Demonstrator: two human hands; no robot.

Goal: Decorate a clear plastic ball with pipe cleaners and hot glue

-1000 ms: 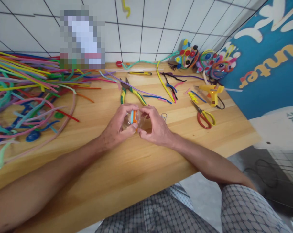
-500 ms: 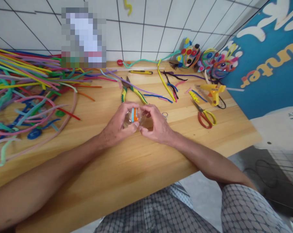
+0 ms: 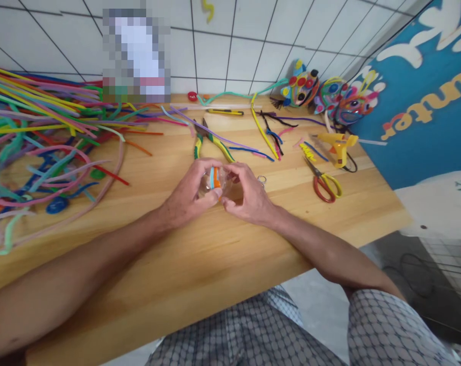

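Note:
Between both hands is a clear plastic ball (image 3: 206, 184) with light-blue and orange strips (image 3: 215, 177) around its middle. My left hand (image 3: 188, 195) curves around its left side, the thumb pressed near the orange strip. My right hand (image 3: 248, 195) closes on the right side, fingertips and thumb at the ball's edge. Fingers hide part of the ball. Just beyond the hands lie pliers (image 3: 211, 140) with green and yellow handles, their jaws pointing away. A small metal ring (image 3: 261, 180) rests beside my right hand.
Colourful pipe cleaners (image 3: 55, 137) pile up on the left. Scissors (image 3: 322, 183) and a yellow glue gun (image 3: 339, 147) lie on the right. A utility knife (image 3: 225, 112) is near the wall. Decorated balls (image 3: 301, 86) stand at the back right corner of the wooden table (image 3: 169, 290).
The view has shifted slightly, so the things on the table appear a little further right. Both hands keep their hold on the ball, with hardly any change in grip.

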